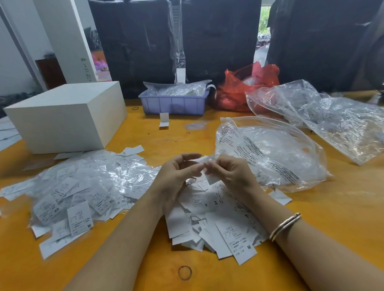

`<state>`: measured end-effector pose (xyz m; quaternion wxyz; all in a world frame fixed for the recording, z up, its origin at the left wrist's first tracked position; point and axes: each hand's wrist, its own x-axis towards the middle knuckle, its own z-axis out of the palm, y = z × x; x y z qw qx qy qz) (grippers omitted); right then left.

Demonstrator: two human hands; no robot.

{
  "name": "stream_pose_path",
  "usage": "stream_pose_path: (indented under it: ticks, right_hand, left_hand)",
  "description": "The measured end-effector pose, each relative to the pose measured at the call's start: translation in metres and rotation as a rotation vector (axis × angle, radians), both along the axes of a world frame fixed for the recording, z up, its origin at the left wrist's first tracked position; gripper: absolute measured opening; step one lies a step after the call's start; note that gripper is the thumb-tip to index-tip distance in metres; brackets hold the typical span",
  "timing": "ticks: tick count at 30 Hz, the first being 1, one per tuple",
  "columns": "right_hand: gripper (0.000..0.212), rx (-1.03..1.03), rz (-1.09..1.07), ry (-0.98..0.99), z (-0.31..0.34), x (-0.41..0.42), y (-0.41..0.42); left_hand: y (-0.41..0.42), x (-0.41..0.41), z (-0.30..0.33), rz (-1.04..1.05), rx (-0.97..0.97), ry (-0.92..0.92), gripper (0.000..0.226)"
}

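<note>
left hand curled, pinching small clear bag | right hand pinching white label | hands together above label pile

Two hands, one box (white)

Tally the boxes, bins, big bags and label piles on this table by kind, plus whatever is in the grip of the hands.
White box: 1
Blue bin: 1
Red bag: 1
Big clear bags: 2
Label piles: 2
Held label: 1
Total: 8
</note>
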<state>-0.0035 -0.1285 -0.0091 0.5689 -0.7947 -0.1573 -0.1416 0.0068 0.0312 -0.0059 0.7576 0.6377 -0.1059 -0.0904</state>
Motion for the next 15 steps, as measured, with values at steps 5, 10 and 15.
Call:
stream_pose_path:
  ticks: [5, 10, 15]
  right_hand:
    - [0.017, 0.077, -0.015, -0.036, 0.002, -0.002, -0.001]
    - [0.024, 0.353, -0.057, -0.017, 0.003, 0.001, -0.008]
    - [0.028, 0.621, -0.101, 0.073, 0.005, 0.002, -0.011]
  left_hand:
    - [0.001, 0.003, -0.003, 0.062, -0.023, -0.067, 0.01]
    - [0.007, 0.008, -0.002, 0.193, -0.118, -0.078, 0.011]
    - [0.01, 0.01, -0.002, 0.237, -0.123, -0.099, 0.009]
